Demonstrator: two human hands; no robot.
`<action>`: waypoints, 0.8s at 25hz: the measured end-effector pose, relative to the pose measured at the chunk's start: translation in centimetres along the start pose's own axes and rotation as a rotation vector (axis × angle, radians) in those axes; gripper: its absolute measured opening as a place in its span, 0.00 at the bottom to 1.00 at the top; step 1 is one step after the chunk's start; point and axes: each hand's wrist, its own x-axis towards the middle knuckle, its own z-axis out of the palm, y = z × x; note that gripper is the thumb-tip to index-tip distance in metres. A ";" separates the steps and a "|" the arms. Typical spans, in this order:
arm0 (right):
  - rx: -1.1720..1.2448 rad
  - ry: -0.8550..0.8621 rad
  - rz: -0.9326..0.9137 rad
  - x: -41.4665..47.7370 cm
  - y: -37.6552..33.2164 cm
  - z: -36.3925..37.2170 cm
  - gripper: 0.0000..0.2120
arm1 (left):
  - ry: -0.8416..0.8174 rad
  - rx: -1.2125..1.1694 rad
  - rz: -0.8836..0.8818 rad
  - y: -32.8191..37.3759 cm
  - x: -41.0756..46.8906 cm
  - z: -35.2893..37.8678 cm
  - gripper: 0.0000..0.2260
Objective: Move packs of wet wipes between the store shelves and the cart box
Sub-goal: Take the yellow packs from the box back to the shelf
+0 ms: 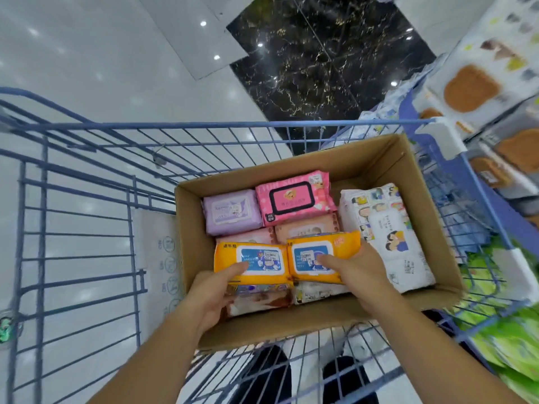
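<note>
Centrally, 2 orange packs of wipes sit side by side over the near half of the cardboard box (189, 228), their inner ends meeting. The left hand (210, 298) clamps the left orange pack (250, 260) and the right hand (358, 272) clamps the right orange pack (318, 255). Each thumb presses on a blue lid; the fingers pass under the pack, hidden.

Likely faults:
- Each soft pack is gripped at 1 edge only, so it may sag or slip and drop askew onto the packs beneath.
- The meeting ends may catch if the hands part unevenly.
- Both wrists cross the near wall of the box, so a low pull may snag the cardboard.
- The layer below looks uneven, so a pack set down may tip. The pink pack (294, 196) lies tilted at the far side of the box.

Room: the purple pack (230, 211) fills the far left of the box and the white pack (388, 234) its right side. Bare cardboard shows only at the far right corner. Above the box is open. The blue cart (87, 182) rails surround the box, and the shelves (481, 112) stand near, to the right of the box.
</note>
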 end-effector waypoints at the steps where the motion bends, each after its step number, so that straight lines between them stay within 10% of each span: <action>1: 0.048 -0.004 0.004 -1.8 -1.1 -1.1 0.15 | -0.014 -0.009 -0.011 0.6 -1.9 -0.3 0.10; 7: 0.348 0.007 -0.067 -13.4 -7.6 -9.8 0.18 | -0.225 -0.061 0.104 3.9 -13.2 -1.4 0.21; 12: 0.569 0.167 -0.168 -24.0 -10.0 -18.1 0.17 | -0.521 0.109 0.304 9.5 -21.5 3.7 0.10; 16: 0.709 0.345 -0.254 -31.2 -7.9 -25.4 0.40 | -0.792 0.272 0.433 11.6 -28.7 10.7 0.42; 20: 0.866 0.475 -0.346 -38.4 -3.8 -32.8 0.23 | -0.950 0.326 0.540 9.8 -36.6 18.5 0.50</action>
